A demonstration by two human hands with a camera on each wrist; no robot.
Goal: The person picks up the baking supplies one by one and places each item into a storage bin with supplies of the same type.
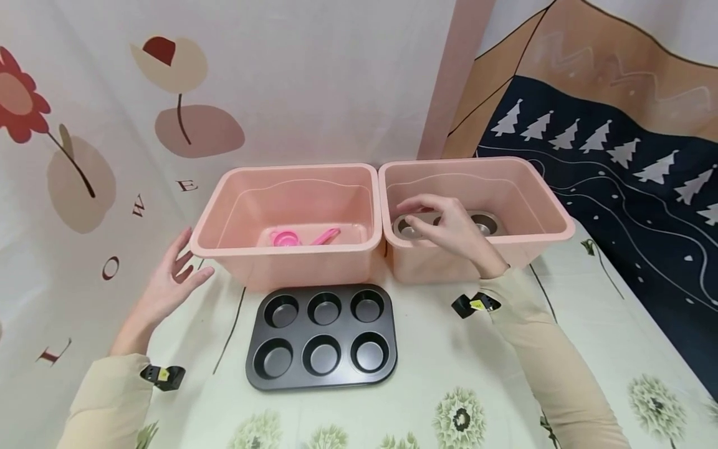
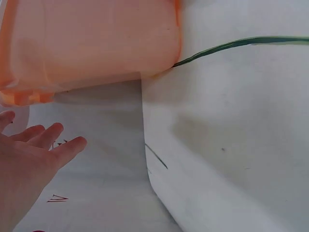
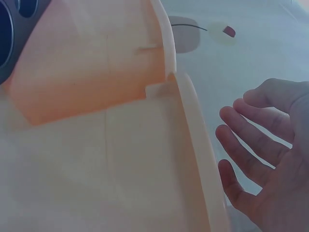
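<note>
My right hand (image 1: 451,227) hovers over the right pink bin (image 1: 432,265), its fingers and thumb spread and loosely bent. Nothing is held in that hand (image 3: 265,154) in the right wrist view. Partly hidden below it in the bin lies a metallic tray with round cups (image 1: 483,226). Beside the left end of the left pink bin (image 1: 303,268) is my left hand (image 1: 165,287), fingers apart and holding nothing. A small gap shows between those fingers and the bin in the left wrist view. A dark muffin pan (image 1: 322,390) lies in front of the bins.
Inside the left bin are a round pink cup-like piece (image 1: 286,238) and a pink stick-shaped piece (image 1: 326,236). The two bins stand side by side against a patterned cloth backdrop (image 1: 336,81). A flower-print cloth (image 1: 432,349) covers the table.
</note>
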